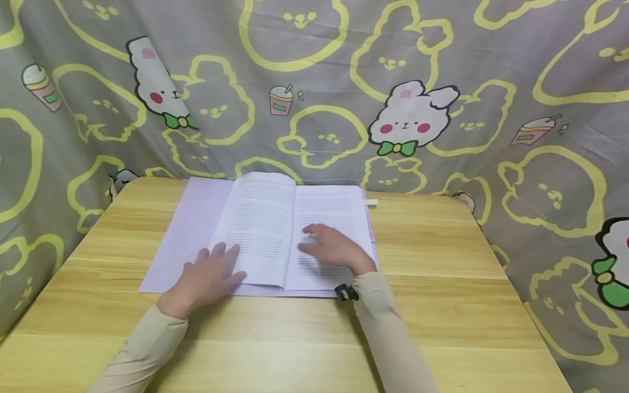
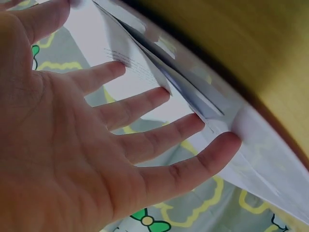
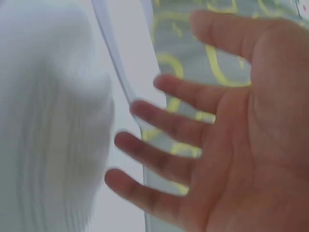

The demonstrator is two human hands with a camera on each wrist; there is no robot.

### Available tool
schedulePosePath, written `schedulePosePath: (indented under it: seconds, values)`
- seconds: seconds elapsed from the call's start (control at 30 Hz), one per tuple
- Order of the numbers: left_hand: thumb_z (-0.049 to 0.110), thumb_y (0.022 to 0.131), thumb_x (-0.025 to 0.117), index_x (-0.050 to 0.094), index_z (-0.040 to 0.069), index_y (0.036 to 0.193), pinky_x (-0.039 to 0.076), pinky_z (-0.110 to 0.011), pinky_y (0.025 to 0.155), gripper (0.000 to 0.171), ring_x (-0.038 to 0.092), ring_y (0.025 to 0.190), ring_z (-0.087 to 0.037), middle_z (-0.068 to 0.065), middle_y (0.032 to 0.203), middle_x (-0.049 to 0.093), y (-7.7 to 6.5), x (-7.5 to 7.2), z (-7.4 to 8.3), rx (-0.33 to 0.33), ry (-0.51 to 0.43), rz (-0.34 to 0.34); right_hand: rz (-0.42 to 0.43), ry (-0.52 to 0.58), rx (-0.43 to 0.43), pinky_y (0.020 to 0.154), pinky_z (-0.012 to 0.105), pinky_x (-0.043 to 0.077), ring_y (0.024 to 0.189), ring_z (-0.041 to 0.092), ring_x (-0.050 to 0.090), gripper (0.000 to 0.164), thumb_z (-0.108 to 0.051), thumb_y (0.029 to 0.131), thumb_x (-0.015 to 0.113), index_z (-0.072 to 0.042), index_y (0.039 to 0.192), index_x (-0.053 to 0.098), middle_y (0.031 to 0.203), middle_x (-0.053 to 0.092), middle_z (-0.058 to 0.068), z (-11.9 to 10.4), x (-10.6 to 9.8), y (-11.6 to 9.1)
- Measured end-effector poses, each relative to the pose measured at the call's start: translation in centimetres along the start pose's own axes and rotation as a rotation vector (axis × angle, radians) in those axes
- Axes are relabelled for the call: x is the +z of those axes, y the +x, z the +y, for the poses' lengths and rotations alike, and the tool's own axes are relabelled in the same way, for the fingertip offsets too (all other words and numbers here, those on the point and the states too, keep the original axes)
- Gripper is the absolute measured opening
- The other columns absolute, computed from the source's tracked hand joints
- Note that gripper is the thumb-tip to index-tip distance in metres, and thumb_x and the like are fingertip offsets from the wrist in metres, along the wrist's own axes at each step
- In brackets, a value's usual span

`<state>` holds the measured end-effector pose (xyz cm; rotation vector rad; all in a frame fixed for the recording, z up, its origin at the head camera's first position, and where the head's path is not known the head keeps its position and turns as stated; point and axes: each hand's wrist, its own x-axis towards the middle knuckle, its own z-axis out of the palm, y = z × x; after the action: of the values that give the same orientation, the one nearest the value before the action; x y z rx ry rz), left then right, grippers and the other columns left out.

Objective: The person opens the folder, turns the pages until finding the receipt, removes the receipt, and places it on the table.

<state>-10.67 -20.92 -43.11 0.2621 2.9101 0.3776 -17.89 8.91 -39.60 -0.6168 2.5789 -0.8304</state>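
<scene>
A lavender folder [image 1: 177,229] lies spread on the table, with printed sheets opened in it. Over the lower left of the turned page [image 1: 260,213] is my left hand [image 1: 203,278], fingers spread and straight, fingertips right at the paper. The left wrist view shows this palm [image 2: 72,145] holding nothing, beside the sheets' lower edges. My right hand [image 1: 336,248] hovers over the right page [image 1: 326,202], fingers loosely extended toward the middle fold. In the right wrist view its palm [image 3: 241,154] is bare, and a blurred, bulging page [image 3: 53,121] stands to the left.
A pale tab [image 1: 371,202] sticks out at the folder's upper right, and a pink edge [image 1: 372,234] shows below it. The wooden table [image 1: 442,305] extends around the folder. A grey cartoon-print curtain [image 1: 324,82] hangs behind the table. A dark band [image 1: 346,292] sits at the right wrist.
</scene>
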Motion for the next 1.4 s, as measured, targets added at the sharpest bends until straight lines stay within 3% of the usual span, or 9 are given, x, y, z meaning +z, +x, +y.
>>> schedulePosePath:
  seconds: [0.2, 0.3, 0.43, 0.53, 0.67, 0.83, 1.0, 1.4]
  values:
    - [0.046, 0.100, 0.057, 0.044, 0.004, 0.150, 0.049, -0.068, 0.066, 0.067, 0.046, 0.115, -0.053, -0.031, 0.123, 0.049, -0.1, -0.3, 0.2, -0.014, -0.043, 0.056, 0.183, 0.044, 0.234, 0.115, 0.055, 0.038, 0.142, 0.040, 0.045, 0.062, -0.044, 0.104, 0.052, -0.001, 0.148, 0.048, 0.152, 0.048, 0.023, 3.9, -2.7, -1.0]
    - [0.050, 0.100, 0.055, 0.039, 0.002, 0.152, 0.048, -0.066, 0.065, 0.072, 0.044, 0.117, -0.054, -0.034, 0.126, 0.044, -0.2, -0.4, 0.3, -0.031, -0.064, 0.080, 0.201, 0.072, 0.336, 0.115, 0.057, 0.037, 0.142, 0.042, 0.043, 0.066, -0.048, 0.104, 0.048, -0.002, 0.151, 0.044, 0.154, 0.044, 0.025, 5.3, -3.5, -1.5]
    - [0.060, 0.103, 0.044, 0.031, -0.002, 0.157, 0.047, -0.073, 0.077, 0.083, 0.041, 0.126, -0.059, -0.040, 0.139, 0.039, -0.2, -0.5, 0.3, -0.072, -0.094, 0.097, 0.184, 0.103, 0.408, 0.116, 0.058, 0.035, 0.144, 0.043, 0.041, 0.072, -0.053, 0.104, 0.045, -0.002, 0.154, 0.038, 0.158, 0.041, 0.025, 6.2, -3.9, -1.8]
    - [0.062, 0.103, 0.039, 0.030, -0.002, 0.157, 0.045, -0.075, 0.083, 0.085, 0.041, 0.128, -0.060, -0.042, 0.139, 0.043, -0.2, -0.5, 0.2, -0.090, -0.102, 0.098, 0.177, 0.111, 0.427, 0.116, 0.058, 0.035, 0.145, 0.043, 0.041, 0.074, -0.055, 0.104, 0.044, -0.002, 0.155, 0.036, 0.159, 0.040, 0.025, 6.4, -3.9, -1.8]
    - [0.057, 0.103, 0.044, 0.040, 0.001, 0.153, 0.047, -0.072, 0.076, 0.075, 0.044, 0.121, -0.057, -0.039, 0.128, 0.049, -0.2, -0.5, 0.2, -0.080, -0.079, 0.089, 0.181, 0.112, 0.430, 0.116, 0.058, 0.035, 0.144, 0.044, 0.040, 0.075, -0.055, 0.104, 0.044, -0.001, 0.154, 0.037, 0.158, 0.040, 0.026, 6.4, -3.9, -1.8]
    - [0.047, 0.099, 0.058, 0.057, 0.001, 0.126, 0.046, -0.065, 0.063, 0.053, 0.047, 0.104, -0.050, -0.027, 0.111, 0.049, -0.1, -0.3, 0.0, -0.075, -0.044, 0.088, 0.196, 0.123, 0.424, 0.115, 0.058, 0.037, 0.142, 0.044, 0.044, 0.072, -0.052, 0.104, 0.045, 0.000, 0.154, 0.037, 0.155, 0.043, 0.028, 6.6, -4.1, -1.9]
    - [0.042, 0.094, 0.065, 0.057, 0.002, 0.102, 0.046, -0.062, 0.061, 0.041, 0.048, 0.098, -0.045, -0.019, 0.103, 0.048, -0.2, -0.4, 0.0, -0.064, -0.027, 0.065, 0.205, 0.137, 0.422, 0.112, 0.058, 0.040, 0.138, 0.044, 0.048, 0.073, -0.053, 0.104, 0.045, -0.001, 0.154, 0.038, 0.152, 0.046, 0.028, 6.6, -4.1, -1.9]
    - [0.040, 0.092, 0.070, 0.058, -0.001, 0.110, 0.050, -0.052, 0.065, 0.047, 0.050, 0.087, -0.034, -0.012, 0.096, 0.051, -0.4, -1.2, -0.3, 0.007, -0.010, -0.021, 0.211, 0.131, 0.443, 0.111, 0.055, 0.041, 0.135, 0.041, 0.051, 0.072, -0.055, 0.104, 0.044, -0.001, 0.151, 0.042, 0.150, 0.050, 0.025, 7.0, -4.6, -2.3]
